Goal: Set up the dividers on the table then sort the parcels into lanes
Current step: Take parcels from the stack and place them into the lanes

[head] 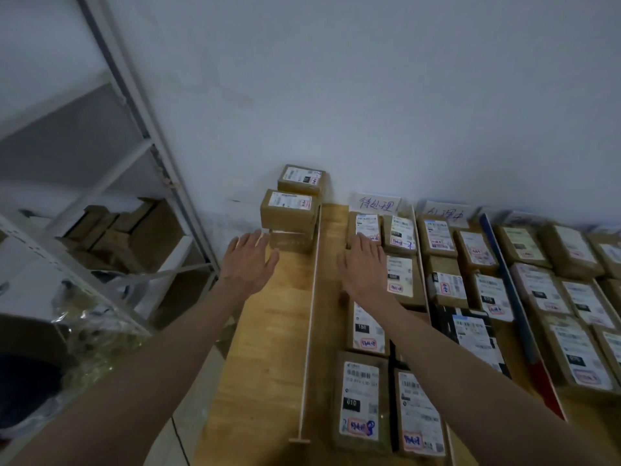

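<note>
Left hand flat, fingers straight, near stacked parcels; right hand released, spread over a parcel.

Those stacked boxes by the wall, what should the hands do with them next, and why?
Probably close both hands on the stacked boxes. The left hand is open beside the stack's bottom box, and the right hand is open over the next lane, past the white divider. Nothing is held yet.
</note>
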{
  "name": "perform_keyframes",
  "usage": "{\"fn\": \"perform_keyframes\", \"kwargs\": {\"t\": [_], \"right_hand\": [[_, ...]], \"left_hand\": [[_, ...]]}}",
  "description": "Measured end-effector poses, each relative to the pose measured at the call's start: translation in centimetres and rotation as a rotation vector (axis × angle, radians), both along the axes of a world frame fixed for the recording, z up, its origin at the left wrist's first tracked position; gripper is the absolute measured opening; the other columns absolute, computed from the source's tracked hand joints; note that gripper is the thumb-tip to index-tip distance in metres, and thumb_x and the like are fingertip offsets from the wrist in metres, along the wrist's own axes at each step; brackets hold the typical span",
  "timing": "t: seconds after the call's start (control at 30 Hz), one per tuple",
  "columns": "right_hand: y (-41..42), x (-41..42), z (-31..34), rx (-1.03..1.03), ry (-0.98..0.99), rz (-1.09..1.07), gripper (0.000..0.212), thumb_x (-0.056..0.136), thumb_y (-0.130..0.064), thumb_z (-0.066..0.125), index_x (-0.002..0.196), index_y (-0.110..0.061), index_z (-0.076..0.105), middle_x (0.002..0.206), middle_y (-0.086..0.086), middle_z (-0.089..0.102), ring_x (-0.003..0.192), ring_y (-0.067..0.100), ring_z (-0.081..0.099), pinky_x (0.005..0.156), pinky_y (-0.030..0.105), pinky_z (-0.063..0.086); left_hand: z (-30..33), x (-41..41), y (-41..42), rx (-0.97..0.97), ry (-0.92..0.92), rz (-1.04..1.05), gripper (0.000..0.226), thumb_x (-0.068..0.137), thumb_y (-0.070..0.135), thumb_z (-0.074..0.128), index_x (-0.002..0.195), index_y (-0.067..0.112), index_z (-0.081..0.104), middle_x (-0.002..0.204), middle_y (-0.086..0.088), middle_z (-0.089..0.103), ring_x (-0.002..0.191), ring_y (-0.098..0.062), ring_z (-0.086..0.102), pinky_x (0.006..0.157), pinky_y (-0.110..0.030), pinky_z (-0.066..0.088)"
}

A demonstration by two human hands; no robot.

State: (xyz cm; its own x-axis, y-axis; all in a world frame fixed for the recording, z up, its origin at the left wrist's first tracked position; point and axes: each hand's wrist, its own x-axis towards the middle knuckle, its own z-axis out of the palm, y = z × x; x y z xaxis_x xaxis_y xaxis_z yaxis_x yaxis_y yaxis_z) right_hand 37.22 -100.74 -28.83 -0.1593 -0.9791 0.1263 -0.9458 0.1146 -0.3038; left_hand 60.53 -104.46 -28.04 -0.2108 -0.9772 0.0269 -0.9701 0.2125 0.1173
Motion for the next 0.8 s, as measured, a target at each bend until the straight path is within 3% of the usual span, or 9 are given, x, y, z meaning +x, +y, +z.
{"fn": "perform_keyframes", "kwargs": {"t": [0.17, 0.53, 0.67, 0.8], "right_hand": [[-5.8, 2.3, -0.4, 0.050, -0.038, -0.030, 0.052, 0.102, -0.035, 0.036, 0.149, -0.012, 0.031, 0.155, 0.007, 0.033, 0.144, 0.025, 0.029, 0.120, 0.047, 0.021], [-18.3, 4.9, -3.9, 0.098, -0.142, -0.092, 0.035, 0.101, -0.030, 0.034, 0.130, -0.012, 0.043, 0.131, 0.010, 0.052, 0.123, 0.029, 0.051, 0.107, 0.049, 0.039], [-21.3, 5.1, -6.0, 0.171, -0.201, -0.094, 0.036, 0.102, -0.030, 0.036, 0.133, -0.013, 0.040, 0.128, 0.010, 0.053, 0.113, 0.028, 0.057, 0.097, 0.048, 0.049], [-23.0, 5.0, -7.6, 0.267, -0.419, -0.085, 0.038, 0.102, -0.025, 0.040, 0.138, -0.014, 0.036, 0.134, 0.008, 0.049, 0.111, 0.024, 0.058, 0.091, 0.044, 0.053]], "left_hand": [[-0.2, 2.5, -7.0, 0.022, 0.015, -0.034, 0.060, 0.103, 0.049, 0.026, 0.153, 0.016, 0.029, 0.160, -0.005, 0.026, 0.147, -0.022, 0.022, 0.121, -0.041, 0.015], [-4.6, 3.3, -19.8, 0.104, 0.056, -0.004, 0.062, 0.103, 0.047, 0.028, 0.154, 0.012, 0.025, 0.160, -0.009, 0.026, 0.147, -0.025, 0.024, 0.121, -0.043, 0.017], [-6.8, 2.4, -22.4, 0.141, 0.108, 0.011, 0.057, 0.102, 0.043, 0.033, 0.149, 0.011, 0.030, 0.153, -0.009, 0.036, 0.140, -0.028, 0.035, 0.116, -0.044, 0.024], [-8.9, 1.1, -23.4, 0.255, 0.275, 0.093, 0.059, 0.100, 0.043, 0.039, 0.148, 0.011, 0.027, 0.144, -0.011, 0.043, 0.126, -0.032, 0.048, 0.105, -0.048, 0.040]]}}
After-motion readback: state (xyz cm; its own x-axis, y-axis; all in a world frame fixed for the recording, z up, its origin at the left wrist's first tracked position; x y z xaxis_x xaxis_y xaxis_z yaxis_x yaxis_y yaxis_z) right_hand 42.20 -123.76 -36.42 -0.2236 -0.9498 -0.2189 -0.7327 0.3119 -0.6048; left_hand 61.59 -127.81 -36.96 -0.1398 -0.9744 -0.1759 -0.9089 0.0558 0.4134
